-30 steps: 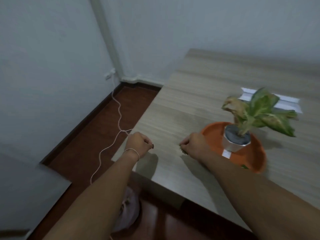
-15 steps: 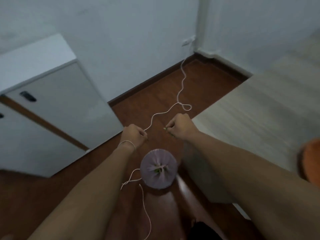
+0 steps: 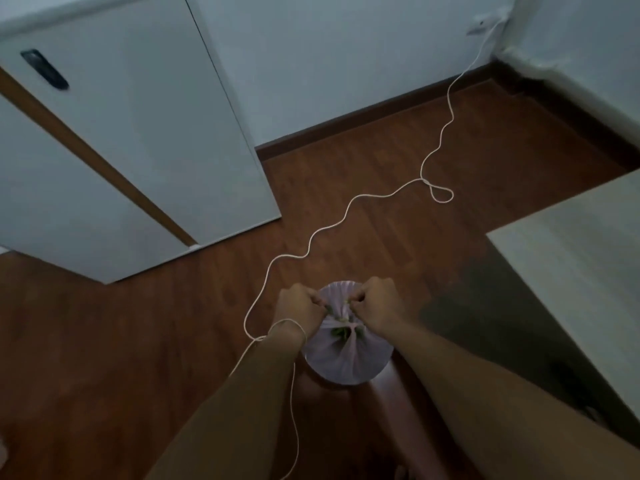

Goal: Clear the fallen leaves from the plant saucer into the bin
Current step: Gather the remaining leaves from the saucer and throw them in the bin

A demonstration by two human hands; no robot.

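- Both your fists have dropped from beside the table edge half a second ago to right over the bin (image 3: pixel 346 355), and your view has swung down with them, so the saucer and plant are out of sight now.
- Your left hand (image 3: pixel 299 308) and right hand (image 3: pixel 377 306) are each curled tight with fingertips pinched together above the liner's mouth; whatever they hold is too small to make out, so I can't tell if leaves are in there.
- Green leaves (image 3: pixel 341 330) already sit down in the lilac-lined bin, between your wrists.
- Watch the drop: let go too far out and light bits could drift past the rim onto the wooden floor (image 3: pixel 381 237). Keep both pinches over the centre.
- That white cable (image 3: pixel 325 230) snakes across the floor from the far right wall and passes just left of your left wrist, running on toward you. Snag it on the way back up and you could tug it, or tip the bin.
- Room to move: open floor on the far side, a white cabinet (image 3: pixel 138 150) well off to the left, and the table (image 3: pixel 588 258) corner near on the right. Rise clear of that corner.
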